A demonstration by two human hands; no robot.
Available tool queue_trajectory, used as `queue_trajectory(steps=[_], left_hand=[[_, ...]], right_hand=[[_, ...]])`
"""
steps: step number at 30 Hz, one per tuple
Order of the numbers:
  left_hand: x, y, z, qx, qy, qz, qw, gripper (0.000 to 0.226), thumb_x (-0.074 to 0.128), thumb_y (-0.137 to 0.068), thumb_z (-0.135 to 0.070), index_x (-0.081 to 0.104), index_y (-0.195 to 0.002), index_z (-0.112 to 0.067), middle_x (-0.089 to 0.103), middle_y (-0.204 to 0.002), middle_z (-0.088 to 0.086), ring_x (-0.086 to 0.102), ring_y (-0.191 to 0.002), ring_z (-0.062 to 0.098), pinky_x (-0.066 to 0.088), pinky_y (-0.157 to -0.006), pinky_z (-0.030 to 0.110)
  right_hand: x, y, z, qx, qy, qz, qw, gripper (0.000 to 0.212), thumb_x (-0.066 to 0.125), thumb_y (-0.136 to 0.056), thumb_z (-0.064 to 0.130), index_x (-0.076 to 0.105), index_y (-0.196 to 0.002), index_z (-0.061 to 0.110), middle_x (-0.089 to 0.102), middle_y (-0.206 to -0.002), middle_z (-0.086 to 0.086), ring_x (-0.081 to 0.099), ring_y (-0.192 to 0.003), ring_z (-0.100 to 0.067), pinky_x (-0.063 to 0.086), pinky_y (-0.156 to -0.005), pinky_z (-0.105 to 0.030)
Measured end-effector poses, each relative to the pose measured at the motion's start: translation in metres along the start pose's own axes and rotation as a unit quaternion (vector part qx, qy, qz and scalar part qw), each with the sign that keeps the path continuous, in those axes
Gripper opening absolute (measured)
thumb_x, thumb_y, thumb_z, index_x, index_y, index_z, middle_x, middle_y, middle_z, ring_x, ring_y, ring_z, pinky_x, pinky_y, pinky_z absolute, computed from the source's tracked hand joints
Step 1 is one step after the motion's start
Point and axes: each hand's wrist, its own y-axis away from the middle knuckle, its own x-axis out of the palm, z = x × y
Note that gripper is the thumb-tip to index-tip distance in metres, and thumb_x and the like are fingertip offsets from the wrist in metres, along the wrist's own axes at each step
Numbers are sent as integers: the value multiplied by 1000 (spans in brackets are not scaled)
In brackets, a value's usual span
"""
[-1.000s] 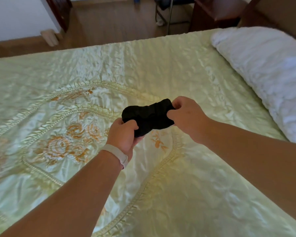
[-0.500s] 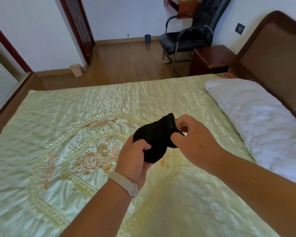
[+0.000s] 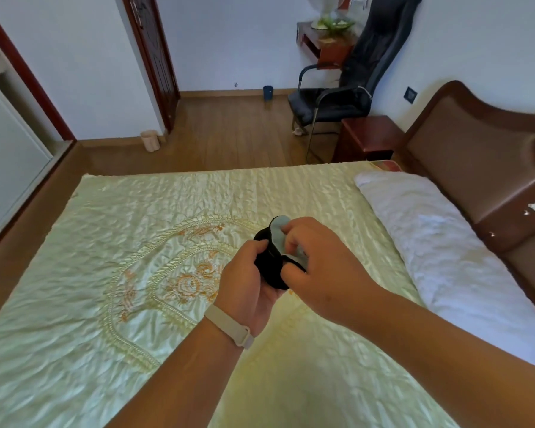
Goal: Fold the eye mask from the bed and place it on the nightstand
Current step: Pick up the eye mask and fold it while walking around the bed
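The eye mask [image 3: 272,267] is black outside with a pale blue lining, and it is held up above the bed [image 3: 136,242], bunched between both hands. My left hand [image 3: 247,282] grips its lower black part from the left. My right hand [image 3: 318,267] pinches the upper edge, where the blue lining shows. Much of the mask is hidden by my fingers. The dark red wooden nightstand [image 3: 368,137] stands beyond the far side of the bed, beside the headboard.
A white pillow [image 3: 445,251] lies along the brown padded headboard [image 3: 482,168] on the right. A black office chair [image 3: 346,91] stands behind the nightstand. Wooden floor, a door [image 3: 155,57] and a small pale bin [image 3: 150,140] lie beyond the bed.
The view has tilted up, showing more of the room. The mask has been turned in my hands from lying across to more upright, and its blue lining now shows.
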Motion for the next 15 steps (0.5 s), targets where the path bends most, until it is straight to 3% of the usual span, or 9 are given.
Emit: queue_trajectory(steps=[3,9,15], left_hand=[[4,26,-15,2,1,23,1000,36,48,-94,-30,71,-111,-7,73,-89,9,71,-82,21,57,-66,32],[20,61,-18,-15,-20,-15,1000,36,51,-91,-18,67,-118,0,69,-89,15,68,-81,26,60,-62,33],[47,86,-9,7,-81,-23,996,27,51,-91,-7,73,-108,-4,77,-86,15,74,-74,23,59,-56,32]], right_hand=[[-8,12,27,-46,58,11,997,14,60,-78,20,52,-89,20,54,-111,5,45,-97,-16,47,-76,-37],[-34,36,50,-121,69,68,988,28,60,-83,32,61,-110,22,55,-119,7,45,-107,-12,40,-90,-27],[-82,52,33,-186,75,97,975,18,53,-90,19,61,-105,22,61,-113,2,53,-101,-16,50,-78,-34]])
